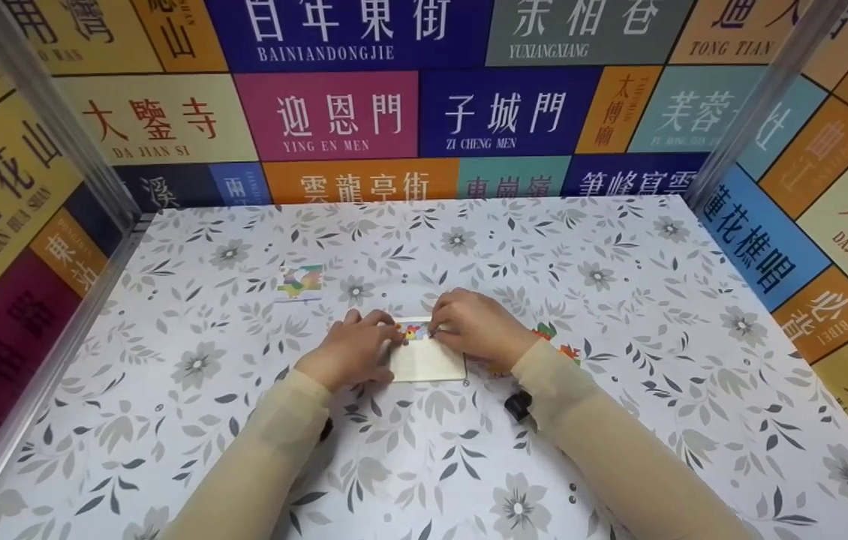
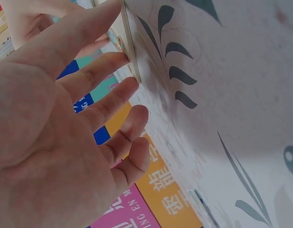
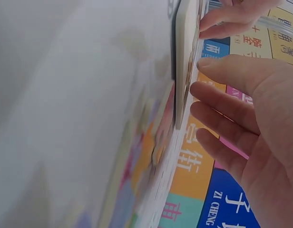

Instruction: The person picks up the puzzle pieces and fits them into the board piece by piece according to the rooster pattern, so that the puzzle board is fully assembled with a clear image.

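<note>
Smooth matt board, cloth sleeves

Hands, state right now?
Left hand: open, touching the puzzle board.
Right hand: at the puzzle board; open or pinching, cannot tell.

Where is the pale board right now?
In the head view, the pale board lies just below the picture's centre on the floral tabletop, between the left hand and the right hand.
</note>
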A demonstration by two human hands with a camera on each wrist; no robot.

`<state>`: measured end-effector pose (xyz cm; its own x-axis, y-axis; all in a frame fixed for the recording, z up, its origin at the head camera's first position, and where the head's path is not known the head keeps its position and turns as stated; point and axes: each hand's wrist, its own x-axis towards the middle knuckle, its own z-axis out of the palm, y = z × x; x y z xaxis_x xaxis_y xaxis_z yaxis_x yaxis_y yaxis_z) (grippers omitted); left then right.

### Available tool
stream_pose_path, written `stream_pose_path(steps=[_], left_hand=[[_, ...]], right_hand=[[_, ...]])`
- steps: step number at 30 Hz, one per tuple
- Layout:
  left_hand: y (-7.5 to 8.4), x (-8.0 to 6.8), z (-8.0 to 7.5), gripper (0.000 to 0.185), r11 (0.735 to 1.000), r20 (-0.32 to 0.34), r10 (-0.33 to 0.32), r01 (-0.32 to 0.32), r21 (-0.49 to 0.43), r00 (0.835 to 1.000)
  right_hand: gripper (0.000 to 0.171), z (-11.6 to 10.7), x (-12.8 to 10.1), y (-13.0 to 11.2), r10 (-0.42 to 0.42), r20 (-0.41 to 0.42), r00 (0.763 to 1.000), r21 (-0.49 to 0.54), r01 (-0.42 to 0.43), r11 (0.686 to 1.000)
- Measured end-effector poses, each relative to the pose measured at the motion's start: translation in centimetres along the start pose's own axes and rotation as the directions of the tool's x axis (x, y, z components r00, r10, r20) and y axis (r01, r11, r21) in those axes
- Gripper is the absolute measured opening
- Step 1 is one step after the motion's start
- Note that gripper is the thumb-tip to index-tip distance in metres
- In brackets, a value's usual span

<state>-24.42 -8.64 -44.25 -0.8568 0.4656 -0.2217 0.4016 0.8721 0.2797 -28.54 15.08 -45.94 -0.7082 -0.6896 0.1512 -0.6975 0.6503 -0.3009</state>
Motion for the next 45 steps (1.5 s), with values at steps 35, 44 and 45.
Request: stream_pose_path(steps=[35,44,45], left_hand=[[-0.3,0.4,-0.1,0.062,0.997,0.027,-0.022,0.024,-0.075,0.999],[-0.7,0.3,0.1,0.067,0.997,-0.002,0.006,-0.006,-0.083,1.000],[-0.7,0.3,0.1,0.067,0.996,-0.006,0.009,-0.010,-0.083,1.000]], right_hand=[[0.013,-2.7,-4.9,4.2,0.193,-0.059,0.980,0.032,-0.191,0.981],[0.013,-2.8,-5.9,5.2,0.205,-0.063,0.977,0.033,-0.203,0.979],[0.013,-2.8,-6.1,5.3,0.207,-0.065,0.976,0.035,-0.205,0.978]])
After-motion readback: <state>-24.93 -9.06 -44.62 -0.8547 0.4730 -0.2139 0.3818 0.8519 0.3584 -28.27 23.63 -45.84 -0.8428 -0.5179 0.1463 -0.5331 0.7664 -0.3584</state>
